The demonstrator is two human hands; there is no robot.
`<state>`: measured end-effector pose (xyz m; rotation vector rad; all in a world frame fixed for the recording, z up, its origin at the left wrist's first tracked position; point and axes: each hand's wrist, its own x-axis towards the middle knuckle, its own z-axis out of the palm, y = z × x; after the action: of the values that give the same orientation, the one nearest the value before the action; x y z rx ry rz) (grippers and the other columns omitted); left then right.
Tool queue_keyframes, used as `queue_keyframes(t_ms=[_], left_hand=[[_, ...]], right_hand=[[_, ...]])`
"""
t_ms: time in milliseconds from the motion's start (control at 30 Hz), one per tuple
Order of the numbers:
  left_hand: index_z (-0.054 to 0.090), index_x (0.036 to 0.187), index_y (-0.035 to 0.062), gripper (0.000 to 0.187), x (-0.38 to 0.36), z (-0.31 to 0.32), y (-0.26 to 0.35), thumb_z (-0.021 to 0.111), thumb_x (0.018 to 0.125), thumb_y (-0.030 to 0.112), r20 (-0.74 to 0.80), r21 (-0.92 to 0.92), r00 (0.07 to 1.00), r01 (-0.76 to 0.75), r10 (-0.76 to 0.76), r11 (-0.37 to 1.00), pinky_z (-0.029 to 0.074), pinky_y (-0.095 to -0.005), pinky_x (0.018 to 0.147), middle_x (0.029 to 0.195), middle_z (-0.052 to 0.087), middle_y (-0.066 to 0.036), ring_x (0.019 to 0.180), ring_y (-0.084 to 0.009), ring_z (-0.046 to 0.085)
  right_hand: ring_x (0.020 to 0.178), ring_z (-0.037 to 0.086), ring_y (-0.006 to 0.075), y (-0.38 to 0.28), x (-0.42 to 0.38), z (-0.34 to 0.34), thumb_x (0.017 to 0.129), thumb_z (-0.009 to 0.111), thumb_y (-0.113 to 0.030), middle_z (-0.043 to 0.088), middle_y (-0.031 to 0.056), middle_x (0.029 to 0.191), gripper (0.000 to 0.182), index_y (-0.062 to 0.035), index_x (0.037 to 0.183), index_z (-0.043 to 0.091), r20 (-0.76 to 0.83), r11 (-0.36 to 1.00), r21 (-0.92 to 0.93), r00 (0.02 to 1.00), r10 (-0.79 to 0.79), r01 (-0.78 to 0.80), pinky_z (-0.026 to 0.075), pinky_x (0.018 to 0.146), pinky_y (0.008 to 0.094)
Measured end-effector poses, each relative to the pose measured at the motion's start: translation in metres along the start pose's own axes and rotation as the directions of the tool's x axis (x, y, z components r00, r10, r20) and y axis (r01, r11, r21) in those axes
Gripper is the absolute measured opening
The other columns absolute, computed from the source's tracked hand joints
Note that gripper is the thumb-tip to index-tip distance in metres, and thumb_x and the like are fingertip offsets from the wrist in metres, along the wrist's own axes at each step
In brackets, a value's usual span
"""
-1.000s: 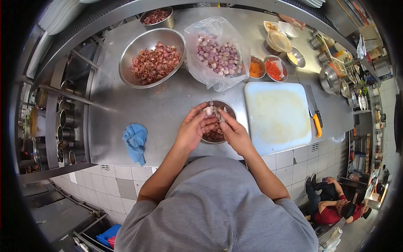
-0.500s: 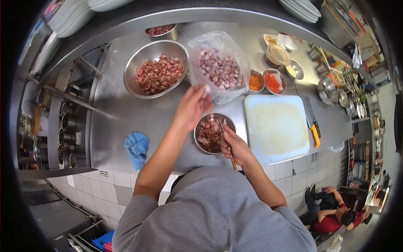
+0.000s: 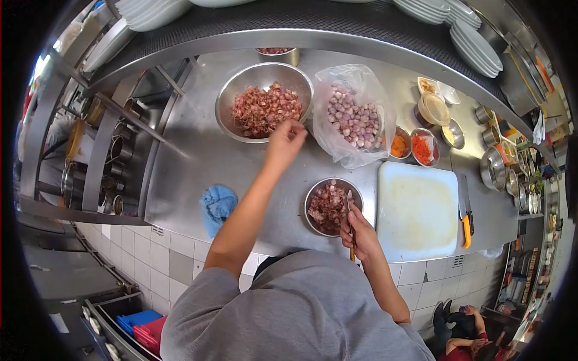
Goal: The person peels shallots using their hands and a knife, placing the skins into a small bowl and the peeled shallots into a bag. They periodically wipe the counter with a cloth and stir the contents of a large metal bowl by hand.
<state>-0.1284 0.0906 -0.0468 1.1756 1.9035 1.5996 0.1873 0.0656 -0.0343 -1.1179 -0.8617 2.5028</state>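
Note:
My left hand (image 3: pixel 286 143) is at the near right rim of the large metal bowl (image 3: pixel 224 123), its fingers loosely bent and nothing visible in them. That bowl holds a heap of reddish-brown shallots and loose skins (image 3: pixel 265 109). My right hand (image 3: pixel 361 233) is closed around a small knife (image 3: pixel 350 201), blade pointing away from me, at the right side of a smaller metal bowl (image 3: pixel 308 219). Brownish-red shallots and skins (image 3: pixel 328 207) lie in that bowl. Peeled, pale purple shallots (image 3: pixel 355 120) fill a clear plastic bag (image 3: pixel 343 157) right of the large bowl.
A white cutting board (image 3: pixel 418 210) lies on the right, with a yellow-handled knife (image 3: pixel 466 231) beside it. Small bowls of orange (image 3: pixel 398 145) and red chopped food (image 3: pixel 422 149) stand behind. A blue cloth (image 3: pixel 218 207) is on the left. A shelf (image 3: pixel 289 39) with plates overhangs the steel table.
My left hand has moved from in front of the bag to the large bowl's rim; the pale thing at its fingertips no longer shows. The right hand still holds the knife. The view has shifted.

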Motion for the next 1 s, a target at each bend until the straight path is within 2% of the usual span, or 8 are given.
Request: queue_keyframes(t_ms=[167, 333, 633, 700, 767, 900, 933, 1000], left_hand=[[0.066, 0.107, 0.0008, 0.029, 0.055, -0.062, -0.006, 0.069, 0.082, 0.016, 0.003, 0.482, 0.989, -0.129, 0.146, 0.867, 0.051, -0.0406, 0.083, 0.104, 0.069, -0.018, 0.094, -0.0325, 0.066], [0.067, 0.113, 0.0061, 0.032, 0.119, -0.075, -0.085, 0.066, 0.084, 0.020, 0.105, 0.779, 0.984, 0.008, -0.143, 0.627, 0.049, -0.0436, 0.092, 0.115, 0.065, -0.020, 0.108, -0.0356, 0.061], [0.062, 0.120, 0.0097, 0.036, 0.179, -0.039, -0.143, 0.059, 0.084, 0.015, 0.179, 0.703, 0.982, -0.080, -0.067, 0.706, 0.047, -0.0446, 0.097, 0.124, 0.060, -0.021, 0.117, -0.0360, 0.057], [0.058, 0.126, 0.0111, 0.051, 0.165, -0.032, -0.124, 0.070, 0.078, 0.023, 0.215, 0.743, 0.969, -0.084, -0.119, 0.664, 0.046, -0.0443, 0.099, 0.133, 0.053, -0.021, 0.122, -0.0378, 0.053], [0.054, 0.131, 0.0115, 0.067, 0.160, -0.031, -0.097, 0.079, 0.072, 0.030, 0.164, 0.829, 0.880, 0.122, -0.446, 0.545, 0.045, -0.0452, 0.102, 0.140, 0.047, -0.020, 0.126, -0.0385, 0.050], [0.056, 0.128, 0.0098, 0.059, 0.164, -0.067, -0.122, 0.078, 0.074, 0.023, 0.409, 0.723, 0.776, 0.046, -0.480, 0.690, 0.052, -0.0465, 0.091, 0.124, 0.061, -0.018, 0.113, -0.0387, 0.060], [0.061, 0.122, 0.0049, 0.046, 0.162, -0.075, -0.125, 0.072, 0.079, 0.018, 0.377, 0.748, 0.790, 0.047, -0.483, 0.662, 0.059, -0.0409, 0.070, 0.106, 0.068, -0.020, 0.095, -0.0322, 0.067], [0.063, 0.117, 0.0034, 0.040, 0.161, -0.096, -0.124, 0.070, 0.081, 0.017, 0.365, 0.717, 0.809, 0.072, -0.461, 0.694, 0.058, -0.0384, 0.065, 0.101, 0.069, -0.018, 0.091, -0.0295, 0.068]], right_hand=[[0.056, 0.042, 0.0098, -0.002, 0.005, 0.006, 0.103, 0.046, -0.027, 0.045, 0.0002, 0.075, 0.052, -0.0204, 0.151, 0.028, 0.059, 1.000, -0.012, 0.998, 0.022, -0.021, 0.031, 0.044, 0.0219], [0.055, 0.042, 0.0093, 0.000, 0.005, 0.003, 0.102, 0.049, -0.027, 0.046, -0.0001, 0.075, 0.048, -0.0163, 0.147, 0.034, 0.059, 0.999, -0.033, 0.998, 0.034, -0.032, 0.032, 0.043, 0.0221], [0.054, 0.041, 0.0103, -0.005, 0.012, -0.008, 0.102, 0.049, -0.030, 0.044, -0.0013, 0.074, 0.034, -0.0210, 0.135, 0.045, 0.015, 1.000, 0.002, 0.999, 0.029, -0.029, 0.029, 0.043, 0.0225], [0.054, 0.041, 0.0104, -0.006, 0.013, -0.009, 0.102, 0.049, -0.030, 0.044, -0.0012, 0.074, 0.036, -0.0208, 0.136, 0.044, 0.016, 1.000, 0.009, 0.999, 0.028, -0.028, 0.029, 0.044, 0.0224], [0.054, 0.041, 0.0104, -0.007, 0.015, -0.009, 0.102, 0.049, -0.030, 0.044, -0.0011, 0.074, 0.036, -0.0203, 0.136, 0.044, 0.010, 1.000, 0.008, 1.000, 0.020, -0.020, 0.030, 0.044, 0.0224], [0.054, 0.042, 0.0104, -0.007, 0.017, -0.005, 0.103, 0.047, -0.029, 0.044, -0.0011, 0.074, 0.036, -0.0188, 0.137, 0.044, 0.014, 1.000, -0.005, 1.000, 0.007, -0.006, 0.030, 0.044, 0.0226], [0.055, 0.042, 0.0106, -0.006, 0.018, -0.004, 0.103, 0.046, -0.029, 0.044, -0.0006, 0.074, 0.037, -0.0193, 0.139, 0.042, 0.002, 0.999, -0.020, 1.000, 0.026, -0.026, 0.031, 0.044, 0.0228], [0.056, 0.043, 0.0100, -0.005, 0.019, -0.004, 0.103, 0.048, -0.028, 0.045, -0.0009, 0.074, 0.038, -0.0182, 0.138, 0.041, 0.028, 1.000, -0.021, 0.999, 0.022, -0.021, 0.032, 0.043, 0.0224]])
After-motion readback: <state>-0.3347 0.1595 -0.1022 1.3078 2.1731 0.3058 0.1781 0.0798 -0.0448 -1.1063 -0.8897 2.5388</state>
